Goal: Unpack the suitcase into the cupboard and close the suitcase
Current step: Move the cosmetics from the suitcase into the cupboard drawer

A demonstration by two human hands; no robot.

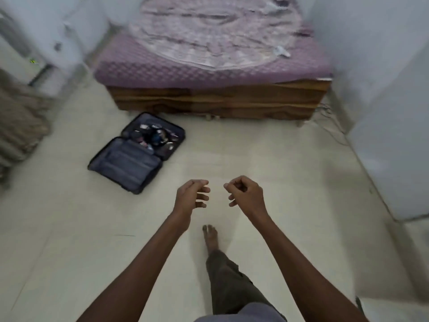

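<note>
Head view, blurry. Nearest: both bare forearms reach forward over the pale floor (69,228). Left hand (189,197) holds nothing, fingers loosely curled and spread, pointing toward the other hand. Right hand (246,194) holds nothing either, fingers curled in more, thumb side up. The hands are near each other with a gap between, not touching. Below them one bare foot (210,237) is on the floor, with a dark trouser leg (228,282) behind it.

Suitcase (137,152) lies open flat on the floor, ahead and to the left of the hands, well apart from them. Near half shows grey lining; far half holds a jumble of small dark items (154,137), too blurred to name. It sits just in front of the left end of a wooden bed base (216,101) with a purple quilted mattress (209,66). Pale cupboard-like panels (390,135) stand along the right side; cannot tell whether doors are open.
</note>
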